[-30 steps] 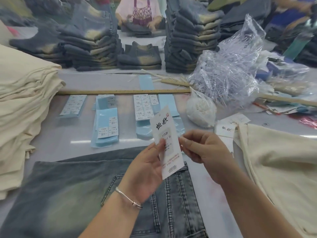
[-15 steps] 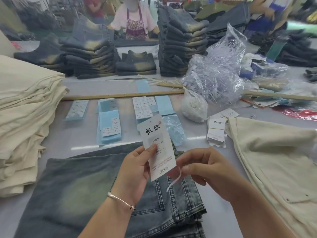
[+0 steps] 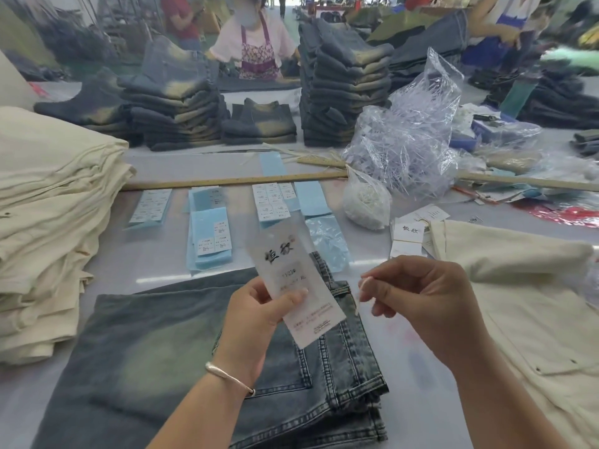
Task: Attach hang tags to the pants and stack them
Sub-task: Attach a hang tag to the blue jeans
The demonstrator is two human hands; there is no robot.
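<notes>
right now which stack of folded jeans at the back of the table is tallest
The right-hand jeans stack, just left of the clear plastic bag; it towers over the short middle pile and the left stack.

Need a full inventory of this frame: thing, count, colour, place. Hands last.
hang tag: one, white with print, held over the jeans
string: one, white, pinched in the right hand
folded jeans: one pair, faded blue, table front centre
cream pants stack: one stack, left edge
cream pants: one pair, right of the jeans
loose hang tags: small pile, white, beside the cream pants
sticker sheets: several, blue backing, mid table
bag of string: one, white, mid table
clear plastic bag: one, behind it
wooden ruler: one, across the table
jeans stacks: several, dark blue, far side
left hand: grips the hang tag
right hand: pinches the string
</notes>
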